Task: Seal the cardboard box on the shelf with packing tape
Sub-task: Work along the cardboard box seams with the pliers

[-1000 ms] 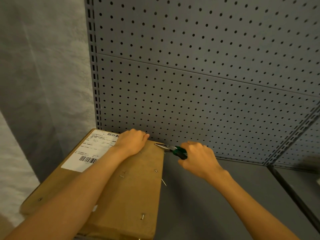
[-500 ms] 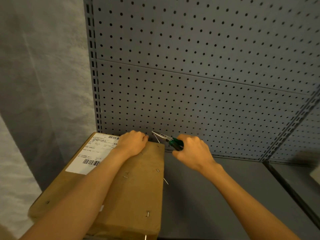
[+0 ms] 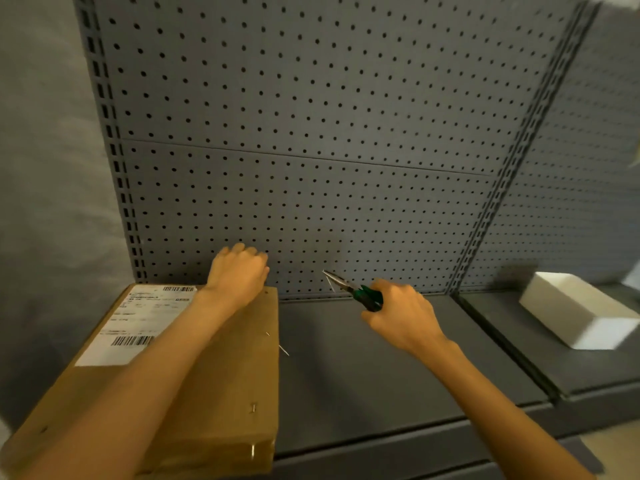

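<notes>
A flat brown cardboard box (image 3: 221, 382) with a white shipping label (image 3: 138, 320) lies at the left end of the grey shelf (image 3: 363, 368). Metal staples (image 3: 254, 407) sit along its right edge, and one bent staple (image 3: 283, 348) sticks out sideways. My left hand (image 3: 239, 275) rests on the box's far right corner, fingers curled over the back edge. My right hand (image 3: 398, 317) grips green-handled needle-nose pliers (image 3: 353, 289) above the shelf, right of the box. A thin staple (image 3: 329, 283) hangs from the pliers' tip. No packing tape is in view.
A grey pegboard back panel (image 3: 311, 133) rises right behind the box. A white rectangular box (image 3: 581, 317) sits on the neighbouring shelf section at the right. A slotted upright (image 3: 519, 168) separates the two sections. Grey wall lies to the left.
My right hand has pulled the pliers away from the box's far corner to the right, with a staple at the tip. The view has shifted, bringing the white box into sight.
</notes>
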{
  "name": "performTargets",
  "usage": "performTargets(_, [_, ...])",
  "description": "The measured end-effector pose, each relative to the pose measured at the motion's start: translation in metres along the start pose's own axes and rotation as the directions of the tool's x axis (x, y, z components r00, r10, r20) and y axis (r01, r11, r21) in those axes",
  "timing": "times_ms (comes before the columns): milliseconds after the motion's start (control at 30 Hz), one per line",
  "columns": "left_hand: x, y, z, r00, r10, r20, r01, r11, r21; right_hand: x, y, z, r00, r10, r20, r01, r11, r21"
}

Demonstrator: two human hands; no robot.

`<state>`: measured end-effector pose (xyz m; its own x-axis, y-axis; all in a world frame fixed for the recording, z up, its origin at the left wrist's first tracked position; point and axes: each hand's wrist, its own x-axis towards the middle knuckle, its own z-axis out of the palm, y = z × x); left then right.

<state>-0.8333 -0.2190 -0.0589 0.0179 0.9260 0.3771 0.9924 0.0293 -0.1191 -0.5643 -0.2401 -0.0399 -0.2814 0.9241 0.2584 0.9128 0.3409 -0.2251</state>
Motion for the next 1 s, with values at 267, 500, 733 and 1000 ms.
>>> performTargets(267, [0.006, 0.113, -0.031, 0.968, 0.209, -0.142, -0.211, 0.977, -0.005, -0.034, 0.087, -0.042, 0.992, 0.091, -0.089, -0.091, 0.996, 0.013])
performTargets(500, [0.007, 0.276, -0.02, 0.956, 0.287, -0.052, -0.291, 0.953, -0.082, -0.09, 0.228, -0.068, 0.972, 0.235, -0.017, -0.235, 0.972, -0.026])
performTargets(733, [0.021, 0.426, -0.037, 0.93, 0.362, -0.066, -0.368, 0.918, -0.146, -0.125, 0.351, -0.112, 0.943, 0.321, -0.084, -0.324, 0.945, -0.033])
performTargets(1000, [0.058, 0.51, -0.047, 0.907, 0.413, -0.089, -0.422, 0.888, -0.183, -0.136, 0.432, -0.136, 0.917, 0.386, -0.099, -0.388, 0.922, 0.008])
